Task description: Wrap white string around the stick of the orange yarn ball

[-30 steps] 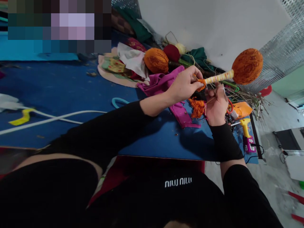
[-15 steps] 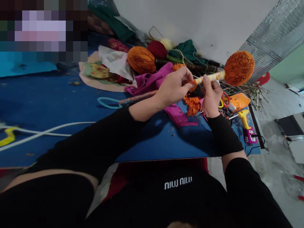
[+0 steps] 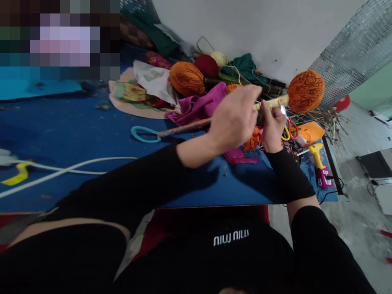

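Observation:
My right hand (image 3: 273,126) is closed round the pale yellow wrapped part of a stick (image 3: 277,101). At the stick's right end is an orange patterned cloth ball (image 3: 306,91). My left hand (image 3: 235,116), a little blurred, is at the stick's left part with the fingers bent; what they hold is hidden behind the hand. The stick's reddish lower length (image 3: 183,127) runs out to the left below my left wrist, with a light blue ring (image 3: 146,134) by its end. Orange crumpled cloth (image 3: 252,139) lies under my hands.
Purple cloth (image 3: 199,107), another orange ball (image 3: 186,79) and a dark red ball (image 3: 206,66) lie behind. Red and yellow scissors handles (image 3: 293,129), an orange packet (image 3: 310,133) and a yellow glue gun (image 3: 316,154) are at the right of the blue table (image 3: 196,183).
My left hand has turned and risen, covering more of the stick's middle. The orange ball in front has tilted slightly and shifted a little left. The whole view has also shifted slightly.

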Tool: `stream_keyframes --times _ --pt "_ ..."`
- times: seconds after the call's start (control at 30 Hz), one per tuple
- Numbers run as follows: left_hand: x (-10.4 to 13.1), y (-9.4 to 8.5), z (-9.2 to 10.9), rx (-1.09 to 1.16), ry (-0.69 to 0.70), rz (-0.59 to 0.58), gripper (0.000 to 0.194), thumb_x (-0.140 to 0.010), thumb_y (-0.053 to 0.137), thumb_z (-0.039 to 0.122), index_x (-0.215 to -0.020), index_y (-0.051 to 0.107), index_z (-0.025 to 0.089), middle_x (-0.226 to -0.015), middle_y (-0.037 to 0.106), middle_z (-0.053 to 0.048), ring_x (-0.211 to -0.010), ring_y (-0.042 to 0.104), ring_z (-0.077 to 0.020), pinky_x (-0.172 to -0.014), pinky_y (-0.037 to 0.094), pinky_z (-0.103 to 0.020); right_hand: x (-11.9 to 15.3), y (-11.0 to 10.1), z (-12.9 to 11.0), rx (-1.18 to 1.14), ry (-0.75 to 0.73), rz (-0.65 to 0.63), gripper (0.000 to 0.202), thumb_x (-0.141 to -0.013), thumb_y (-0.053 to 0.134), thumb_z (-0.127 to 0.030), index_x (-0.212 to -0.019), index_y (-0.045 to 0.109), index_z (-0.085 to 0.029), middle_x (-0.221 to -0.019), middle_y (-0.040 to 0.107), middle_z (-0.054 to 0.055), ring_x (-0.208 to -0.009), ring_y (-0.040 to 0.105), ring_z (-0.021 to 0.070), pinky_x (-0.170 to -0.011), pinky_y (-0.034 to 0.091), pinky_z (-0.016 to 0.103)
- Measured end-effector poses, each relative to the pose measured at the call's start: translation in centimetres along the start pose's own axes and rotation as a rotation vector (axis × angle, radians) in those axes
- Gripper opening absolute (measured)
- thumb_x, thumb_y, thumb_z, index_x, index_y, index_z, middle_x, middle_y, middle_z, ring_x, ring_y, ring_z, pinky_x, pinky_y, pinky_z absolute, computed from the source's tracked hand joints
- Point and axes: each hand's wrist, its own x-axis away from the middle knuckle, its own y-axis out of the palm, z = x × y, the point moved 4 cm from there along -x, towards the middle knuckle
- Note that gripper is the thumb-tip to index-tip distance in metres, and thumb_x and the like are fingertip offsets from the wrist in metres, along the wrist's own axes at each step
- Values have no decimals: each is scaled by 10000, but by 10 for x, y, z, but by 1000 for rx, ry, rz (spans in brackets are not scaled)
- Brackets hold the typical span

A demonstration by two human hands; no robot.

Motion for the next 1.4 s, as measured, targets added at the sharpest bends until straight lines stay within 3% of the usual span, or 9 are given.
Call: stream_keyframes --times 0.1,0.23,0.37,0.6,0.73,0.83,1.0,1.17,1.4 --pt "11 30 6 -39 24 -93 598 -1095 333 160 -1676 466 107 -1710 521 -198 -1597 487 -343 -1321 383 -523 6 3 -4 2 35 53 647 -835 815 -737 -670 424 -249 -631 333 -104 -552 331 59 -496 339 228" --pt "11 43 -17 -149 -139 -145 608 -1165 221 279 -1663 538 136 -1373 727 -243 -1266 703 -357 -1063 540 -490 12 9 -8 -13 32 85 636 -824 819 -745 -648 459 -251 -622 377 -91 -558 330 76 -497 348 247" --pt "6 40 -30 -267 -68 -195 603 -1161 233 261 -1649 557 120 -1101 766 -189 -1016 716 -293 -884 558 -381 12 10 -10 1 -4 76 652 -835 799 -770 -636 446 -258 -617 363 -79 -552 319 87 -492 353 258" --pt "-3 30 -33 -88 -63 -269 528 -1114 434 263 -1598 585 116 -1230 795 -145 -1019 745 -240 -854 551 -308 6 4 -5 -7 -4 18 635 -873 772 -760 -663 457 -249 -627 368 -72 -543 423 88 -508 422 246" --pt "-14 17 -34 205 -139 -356 313 -1069 509 253 -1122 806 170 -885 770 -56 -786 697 -196 -764 522 -308 5 2 1 -18 12 -5 612 -934 711 -752 -680 462 -254 -639 383 -60 -574 520 116 -525 489 272" --pt "-18 10 -40 418 -245 -423 271 -1028 573 247 -837 755 183 -656 626 -12 -600 554 -143 -639 457 -285 5 2 4 -29 31 -52 591 -954 677 -760 -711 475 -261 -675 414 -42 -653 604 152 -552 543 302" --pt "-16 8 -50 563 -346 -533 293 -1038 574 294 -896 800 173 -635 574 -20 -558 498 -132 -591 387 -291 5 2 5 26 -55 -101 544 -989 636 -731 -751 498 -261 -717 418 -26 -726 618 176 -612 554 326" --pt "-18 13 -53 575 -404 -536 242 -1015 593 234 -833 743 180 -653 600 -22 -556 515 -130 -581 396 -276 1 -1 10 25 -109 -123 550 -998 655 -698 -741 426 -269 -730 397 -30 -720 569 173 -632 529 340" --pt "-17 9 -52 704 -436 -535 233 -979 600 172 -861 800 192 -751 717 -52 -593 614 -149 -600 480 -287 1 -1 -1 14 -22 -29 579 -935 767 -683 -690 453 -263 -650 311 -81 -548 346 93 -503 392 276"
